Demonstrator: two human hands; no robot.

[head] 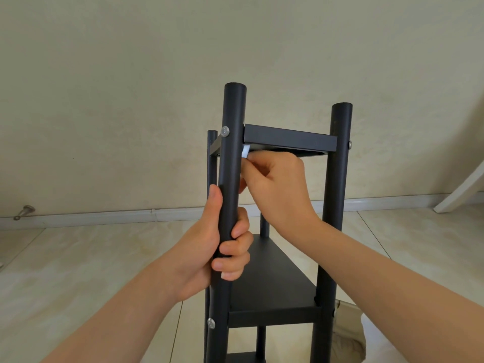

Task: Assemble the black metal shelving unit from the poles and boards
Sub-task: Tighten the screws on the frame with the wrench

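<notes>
Shelving unit (272,271) stands upright on floor (104,258), boards fitted. Left hand (209,247) clenched round front-left pole (230,158), likely steadying the frame. Right hand (277,189) pinches small white piece (245,151) under top board (288,138) corner, behind screw (225,131); probably securing that joint.

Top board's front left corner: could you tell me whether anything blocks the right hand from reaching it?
Nothing visible does: the right hand pinches a small white piece under the top board, beside the pole.
</notes>
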